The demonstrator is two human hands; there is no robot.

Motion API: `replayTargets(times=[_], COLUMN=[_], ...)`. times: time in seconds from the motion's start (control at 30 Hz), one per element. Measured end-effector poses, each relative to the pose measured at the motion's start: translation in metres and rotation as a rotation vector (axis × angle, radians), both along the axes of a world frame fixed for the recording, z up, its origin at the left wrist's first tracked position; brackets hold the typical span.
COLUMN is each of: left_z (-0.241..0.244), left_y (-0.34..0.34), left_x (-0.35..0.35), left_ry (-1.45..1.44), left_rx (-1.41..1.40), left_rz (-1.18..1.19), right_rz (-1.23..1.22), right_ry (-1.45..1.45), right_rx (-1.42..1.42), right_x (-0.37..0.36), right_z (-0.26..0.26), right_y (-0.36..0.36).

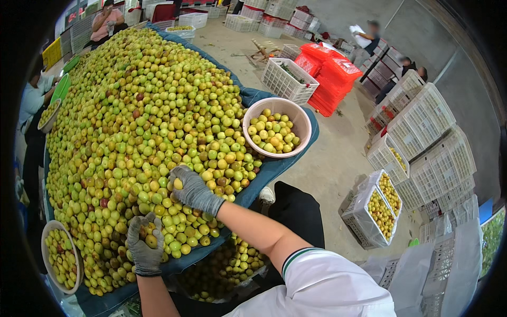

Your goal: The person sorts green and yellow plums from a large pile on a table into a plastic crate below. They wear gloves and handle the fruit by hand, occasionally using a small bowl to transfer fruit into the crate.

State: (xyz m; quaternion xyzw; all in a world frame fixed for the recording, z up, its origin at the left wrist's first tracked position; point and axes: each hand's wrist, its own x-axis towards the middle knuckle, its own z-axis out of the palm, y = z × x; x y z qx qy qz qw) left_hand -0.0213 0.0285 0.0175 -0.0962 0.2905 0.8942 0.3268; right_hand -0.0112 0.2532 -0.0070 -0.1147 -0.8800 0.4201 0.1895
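A large heap of yellow-green jujubes [158, 115], some with brown or red patches, lies on a blue cloth [277, 166] in front of me. My left hand [145, 247], in a grey knit glove, is cupped at the near edge of the heap with a few browned jujubes [150, 240] in its fingers. Farther forward and to the right, my right hand [196, 191] wears the same kind of glove. Its fingers are curled round a yellow jujube [178, 184], just above the heap. The undersides of both hands are hidden.
A pink plastic basin [305, 123] part full of jujubes stands at the right; another basin [77, 253] stands at the left. Below the cloth's edge is a container of jujubes [241, 257]. Crates [427, 115], a lined crate [356, 222], red crates [332, 85] and several people surround the heap.
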Motion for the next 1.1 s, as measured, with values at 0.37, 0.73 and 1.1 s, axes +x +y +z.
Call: replayTargets(times=[0.37,0.73,1.1], left_z=[-0.021,-0.006,-0.01], left_y=[0.014,0.027,0.046], left_x=[0.008,0.029,0.027], left_ry=[1.047,1.656,1.575], left_rx=[-0.964,-1.302,-1.027], left_rz=[0.201,-0.126,0.131], right_rz=[0.206,0.161,0.164], right_ry=[0.213,0.203,0.366], right_rx=[-2.121,-2.426,-2.276], right_x=[0.053,0.076,0.084], right_z=[-0.008,-0.019,-0.002], right_y=[-0.128,-0.105,-0.054])
